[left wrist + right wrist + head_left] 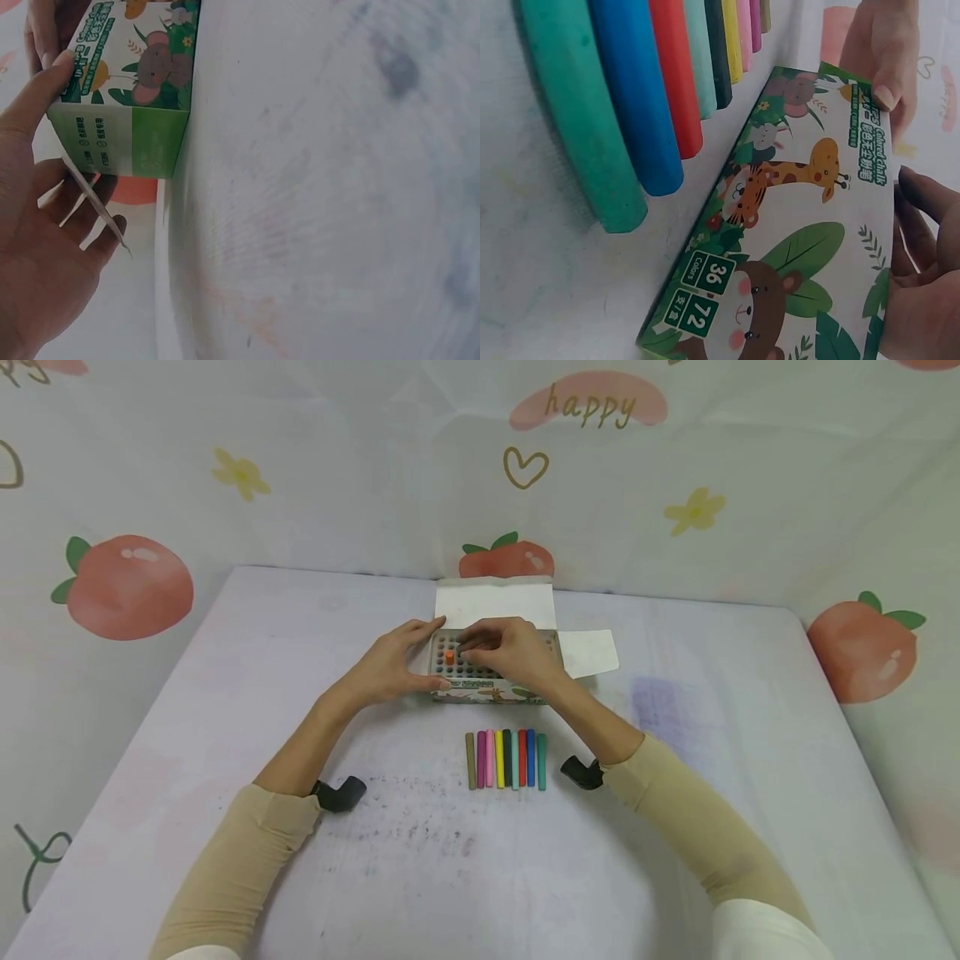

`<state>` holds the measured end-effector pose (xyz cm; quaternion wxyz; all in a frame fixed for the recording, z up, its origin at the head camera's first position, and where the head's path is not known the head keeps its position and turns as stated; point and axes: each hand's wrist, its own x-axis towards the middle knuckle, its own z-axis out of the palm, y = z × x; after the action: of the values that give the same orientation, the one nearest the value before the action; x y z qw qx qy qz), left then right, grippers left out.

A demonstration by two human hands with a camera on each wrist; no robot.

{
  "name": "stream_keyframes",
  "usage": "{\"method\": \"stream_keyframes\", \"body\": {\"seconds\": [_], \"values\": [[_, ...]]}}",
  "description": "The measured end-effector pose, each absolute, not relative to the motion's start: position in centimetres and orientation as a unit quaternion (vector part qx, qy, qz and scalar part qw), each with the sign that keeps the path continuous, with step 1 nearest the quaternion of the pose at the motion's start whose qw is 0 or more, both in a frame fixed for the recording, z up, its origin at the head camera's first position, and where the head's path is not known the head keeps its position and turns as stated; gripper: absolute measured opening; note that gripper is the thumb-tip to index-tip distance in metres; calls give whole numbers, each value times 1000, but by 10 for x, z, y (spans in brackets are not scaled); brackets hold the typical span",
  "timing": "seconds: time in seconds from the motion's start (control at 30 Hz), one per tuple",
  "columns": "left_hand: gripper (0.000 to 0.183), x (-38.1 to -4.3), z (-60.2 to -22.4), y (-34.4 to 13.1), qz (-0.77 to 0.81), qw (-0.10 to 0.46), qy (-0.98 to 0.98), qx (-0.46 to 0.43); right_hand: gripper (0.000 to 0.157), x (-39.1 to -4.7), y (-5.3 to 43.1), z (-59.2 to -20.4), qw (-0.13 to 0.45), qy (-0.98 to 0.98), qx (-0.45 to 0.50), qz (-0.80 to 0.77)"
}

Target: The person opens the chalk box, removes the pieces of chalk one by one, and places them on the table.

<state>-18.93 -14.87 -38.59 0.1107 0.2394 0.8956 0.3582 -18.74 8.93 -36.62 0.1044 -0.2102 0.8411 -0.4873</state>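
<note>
The chalk box (491, 692), printed with cartoon animals, stands on the table with its lid raised, showing a grey tray of round holes. An orange chalk stick (449, 657) pokes up from a hole at the tray's left. My left hand (386, 668) holds the box's left end, thumb at the front edge (64, 64) and other fingers towards the back, behind a side flap (90, 191). My right hand (510, 652) is over the tray with bent fingers, thumb and fingertips close together just right of the orange stick. Whether anything is between those fingertips is hidden.
In front of the box lies a row of several chalk sticks (506, 760), from brown at the left to green (585, 112) at the right. The white lid (495, 602) leans back, and a flap (588, 652) spreads right. Purple smudges (663, 714) mark the table.
</note>
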Motion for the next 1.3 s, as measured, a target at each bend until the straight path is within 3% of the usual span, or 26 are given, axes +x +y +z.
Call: {"method": "stream_keyframes", "body": {"seconds": [0.6, 1.3], "values": [[98, -189, -388, -149, 364, 102, 891, 253, 23, -201, 78, -370, 172, 858, -220, -431], [99, -189, -389, -149, 356, 106, 897, 239, 26, -195, 75, -378, 110, 865, -214, -440]]}}
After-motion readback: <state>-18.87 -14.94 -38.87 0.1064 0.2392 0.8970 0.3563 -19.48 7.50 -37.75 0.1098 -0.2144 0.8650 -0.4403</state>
